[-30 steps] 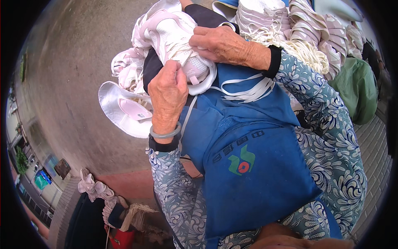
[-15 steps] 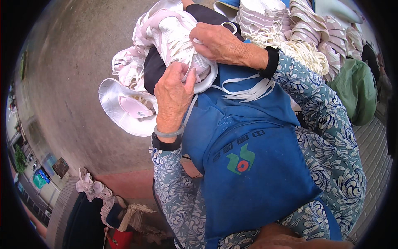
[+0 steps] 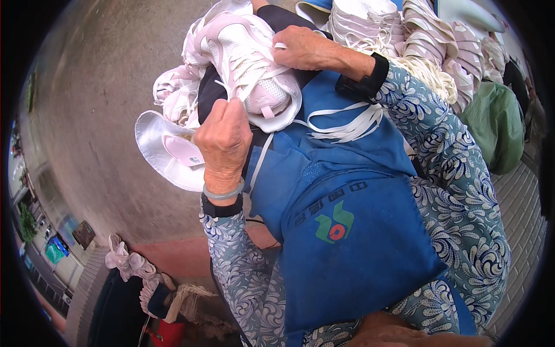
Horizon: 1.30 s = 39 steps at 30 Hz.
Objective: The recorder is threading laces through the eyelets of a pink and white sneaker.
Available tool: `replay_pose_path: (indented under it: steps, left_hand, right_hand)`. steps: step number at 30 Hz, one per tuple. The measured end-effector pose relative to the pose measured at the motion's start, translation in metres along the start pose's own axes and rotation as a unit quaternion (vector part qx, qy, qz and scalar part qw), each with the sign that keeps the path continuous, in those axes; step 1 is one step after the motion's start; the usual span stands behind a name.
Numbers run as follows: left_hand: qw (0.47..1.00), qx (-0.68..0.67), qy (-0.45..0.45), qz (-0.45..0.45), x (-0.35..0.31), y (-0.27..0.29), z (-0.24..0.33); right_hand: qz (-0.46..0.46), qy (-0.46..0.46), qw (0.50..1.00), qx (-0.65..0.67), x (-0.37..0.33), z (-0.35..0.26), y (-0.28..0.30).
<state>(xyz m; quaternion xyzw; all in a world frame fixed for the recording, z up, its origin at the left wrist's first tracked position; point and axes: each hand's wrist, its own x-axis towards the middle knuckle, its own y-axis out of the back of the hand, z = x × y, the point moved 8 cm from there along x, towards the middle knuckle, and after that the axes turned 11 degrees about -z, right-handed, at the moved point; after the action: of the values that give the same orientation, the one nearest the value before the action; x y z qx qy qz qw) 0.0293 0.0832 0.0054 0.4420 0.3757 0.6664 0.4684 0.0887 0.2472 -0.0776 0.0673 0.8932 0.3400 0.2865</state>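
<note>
A white and pale pink shoe upper (image 3: 269, 95) lies across my lap, with white laces (image 3: 250, 65) running through its eyelets. My left hand (image 3: 224, 132) is closed on one lace end at the near left side of the upper, and the lace is drawn out toward it. On the other side, my right hand (image 3: 306, 51) is closed on another stretch of lace, a bit of white showing at its fingers. Loose white laces (image 3: 350, 122) rest on my blue apron (image 3: 358, 243), right of the upper.
Several pink-and-white uppers (image 3: 176, 92) and a white sun hat (image 3: 165, 153) lie left of my knee. Stacked uppers (image 3: 370, 26) with a bundle of cream laces (image 3: 430, 81) stand at right, by a green bag (image 3: 494, 127). More uppers (image 3: 136, 263) sit at lower left.
My hands have moved apart: the left went down and left, the right slightly up and right. The lace between them and the upper is pulled out, and more of the upper's front shows.
</note>
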Motion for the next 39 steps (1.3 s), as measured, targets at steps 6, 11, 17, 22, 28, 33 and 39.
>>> replay_pose_path:
  steps: [6, 11, 17, 22, 28, 33, 39]
  left_hand:
    - [0.998, -0.057, 0.025, 0.011, -0.009, -0.007, -0.003]
    - [0.995, -0.092, -0.001, 0.034, -0.003, -0.003, 0.005]
    - [0.984, -0.175, 0.028, 0.014, -0.008, -0.01, -0.004]
    - [0.975, -0.212, 0.065, 0.028, -0.012, -0.009, -0.018]
    - [0.974, -0.219, 0.054, 0.004, -0.007, -0.006, -0.01]
    - [0.975, -0.217, 0.052, -0.023, -0.007, -0.003, -0.007]
    - [0.971, -0.213, 0.105, 0.021, -0.011, 0.005, -0.029]
  right_hand:
    - [0.187, 0.205, 0.957, -0.083, -0.042, -0.03, 0.02]
    - [0.074, 0.257, 0.954, -0.134, -0.041, -0.056, -0.008]
    - [0.03, 0.319, 0.945, -0.062, -0.035, -0.057, -0.01]
    - [-0.008, 0.287, 0.956, -0.055, -0.037, -0.045, -0.014]
    - [0.022, 0.286, 0.954, -0.09, -0.04, -0.051, -0.015]
    - [0.008, 0.311, 0.947, -0.08, -0.039, -0.053, -0.018]
    - [-0.03, 0.268, 0.963, 0.008, -0.034, -0.044, -0.008]
